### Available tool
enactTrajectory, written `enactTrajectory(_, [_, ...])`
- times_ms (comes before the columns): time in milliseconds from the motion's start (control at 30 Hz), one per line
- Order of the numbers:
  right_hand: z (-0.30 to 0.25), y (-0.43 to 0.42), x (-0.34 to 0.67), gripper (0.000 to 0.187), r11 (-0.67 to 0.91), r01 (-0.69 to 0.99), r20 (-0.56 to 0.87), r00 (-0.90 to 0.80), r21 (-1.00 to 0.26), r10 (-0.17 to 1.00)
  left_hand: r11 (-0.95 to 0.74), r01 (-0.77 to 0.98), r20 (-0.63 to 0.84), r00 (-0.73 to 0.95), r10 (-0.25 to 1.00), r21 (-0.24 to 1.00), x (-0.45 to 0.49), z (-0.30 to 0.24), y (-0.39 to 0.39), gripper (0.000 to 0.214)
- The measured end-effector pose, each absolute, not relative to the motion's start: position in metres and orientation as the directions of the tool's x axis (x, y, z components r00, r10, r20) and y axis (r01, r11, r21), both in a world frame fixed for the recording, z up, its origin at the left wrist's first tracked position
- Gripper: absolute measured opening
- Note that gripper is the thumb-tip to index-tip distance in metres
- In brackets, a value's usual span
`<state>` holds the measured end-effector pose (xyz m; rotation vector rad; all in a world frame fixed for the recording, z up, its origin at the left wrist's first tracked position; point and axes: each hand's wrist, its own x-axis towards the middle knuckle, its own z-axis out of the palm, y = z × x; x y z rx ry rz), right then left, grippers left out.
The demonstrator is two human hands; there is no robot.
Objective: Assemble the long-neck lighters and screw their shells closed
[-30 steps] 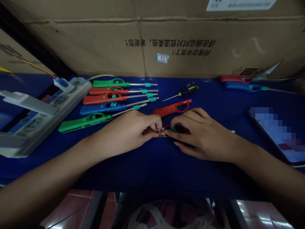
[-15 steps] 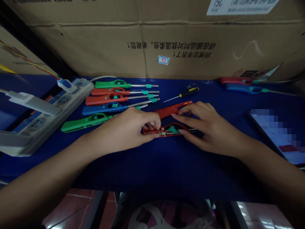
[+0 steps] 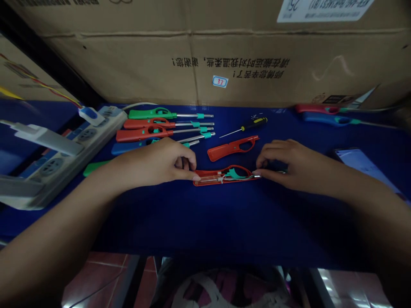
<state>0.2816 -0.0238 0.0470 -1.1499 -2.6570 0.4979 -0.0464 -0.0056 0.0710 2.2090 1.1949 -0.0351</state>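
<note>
An opened red gas lighter (image 3: 210, 184) lies on the blue tabletop. Its inner parts show, among them a green trigger piece (image 3: 233, 173). At its handle end my left hand (image 3: 160, 160) is closed, with the thumb on the left tip of the casing. The fingers of my right hand (image 3: 282, 160) pinch the metal tube (image 3: 257, 176) at the other end, hiding most of it. Just behind lies the loose red half shell (image 3: 223, 151), touched by neither hand. Farther back is a black and yellow screwdriver (image 3: 255, 123).
Several green, red and blue lighters (image 3: 141, 135) lie in a row at left, beside a white power strip (image 3: 112, 128) with plugs. Two more lighters (image 3: 327, 119) are at back right, and a phone (image 3: 369, 167) at right. A cardboard box (image 3: 128, 68) stands behind.
My left hand has moved left along the lighter to its handle end. My right hand has shifted right, away from the loose half shell, and pinches the metal tube.
</note>
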Motion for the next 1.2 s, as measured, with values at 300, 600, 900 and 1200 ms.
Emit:
enactTrajectory(300, [0.049,-0.025,0.278,0.022,0.539,0.682,-0.057,-0.644,-0.495,0.763,-0.721,0.532,0.087,0.775,0.626,0.444,-0.038,0.073,-0.012,0.026])
enactTrajectory(600, [0.055,-0.027,0.274,0.019,0.388,0.731,-0.181,-0.566,-0.561,0.804,-0.885,0.374,0.13,0.898,0.42,0.279,-0.034,0.061,-0.016,0.032])
enactTrajectory(900, [0.054,-0.029,0.268,0.02,0.488,0.683,-0.072,-0.617,-0.544,0.784,-0.942,0.303,0.209,0.921,0.328,0.145,-0.032,0.054,-0.015,0.03])
enactTrajectory(1200, [0.051,-0.029,0.266,0.015,0.462,0.723,-0.083,-0.578,-0.514,0.812,-0.949,0.316,0.265,0.913,0.309,0.015,-0.027,0.051,-0.022,0.031])
